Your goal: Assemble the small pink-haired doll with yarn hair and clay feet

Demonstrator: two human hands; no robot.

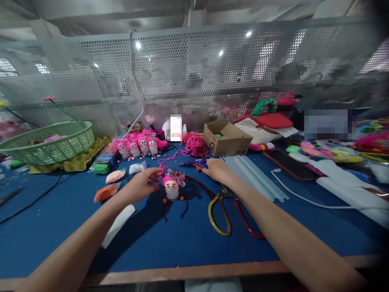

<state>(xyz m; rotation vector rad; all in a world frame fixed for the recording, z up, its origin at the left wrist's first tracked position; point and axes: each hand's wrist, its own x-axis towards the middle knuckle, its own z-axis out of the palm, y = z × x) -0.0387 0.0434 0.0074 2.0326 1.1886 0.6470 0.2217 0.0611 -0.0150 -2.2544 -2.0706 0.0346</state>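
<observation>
My left hand (142, 184) pinches the pink hair of a small doll (172, 186) that stands on the blue table (170, 239); the doll has a grey bow and a white body. My right hand (216, 168) reaches forward and closes on a blue and orange glue gun (194, 164) lying behind the doll. A row of several finished pink dolls (138, 147) stands further back.
Scissors with yellow and red handles (226, 211) lie under my right forearm. A cardboard box (226, 140), pink yarn (194, 144), clear glue sticks (255, 176), a green basket (48, 142), clay packets (109, 184) and a phone with white cable (288, 166) surround the work spot.
</observation>
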